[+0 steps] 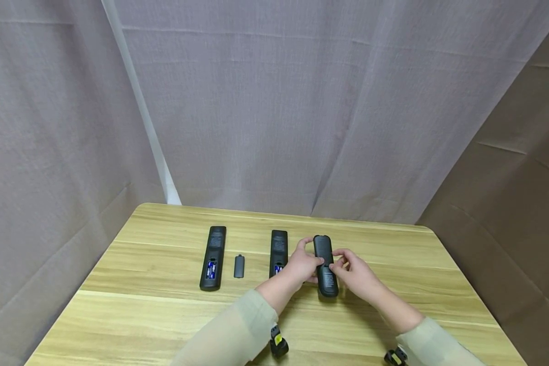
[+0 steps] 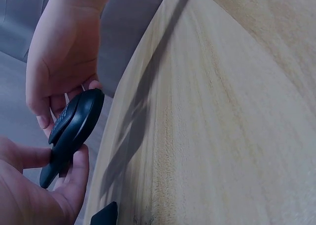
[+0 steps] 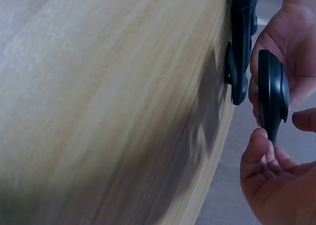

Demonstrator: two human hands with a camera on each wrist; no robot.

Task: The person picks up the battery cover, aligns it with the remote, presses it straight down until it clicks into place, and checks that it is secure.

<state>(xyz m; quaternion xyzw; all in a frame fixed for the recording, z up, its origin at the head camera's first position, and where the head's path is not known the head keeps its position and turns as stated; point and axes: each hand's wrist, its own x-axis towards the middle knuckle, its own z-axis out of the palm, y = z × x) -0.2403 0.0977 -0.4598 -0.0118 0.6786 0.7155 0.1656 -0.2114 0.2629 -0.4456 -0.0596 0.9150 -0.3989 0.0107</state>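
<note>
A black remote control (image 1: 322, 246) is held raised above the table, its back with printed text facing up. The left hand (image 1: 304, 265) grips its left side, thumb on the back. From the right, the right hand (image 1: 354, 274) holds its edge, thumb near the middle of the back. In the left wrist view the text-bearing section of the remote control (image 2: 81, 118) stands slightly proud, with a gap at one end. The right wrist view shows the remote control (image 3: 270, 86) edge-on between the left hand (image 3: 291, 47) and the right hand (image 3: 281, 185).
On the wooden table (image 1: 132, 315), a remote control (image 1: 216, 241) lies at left with blue batteries in its uncovered compartment. Beside it lies a loose battery cover (image 1: 239, 266). Another remote control (image 1: 279, 244) with blue batteries is partly hidden behind the left arm. Grey curtains (image 1: 256, 127) hang behind.
</note>
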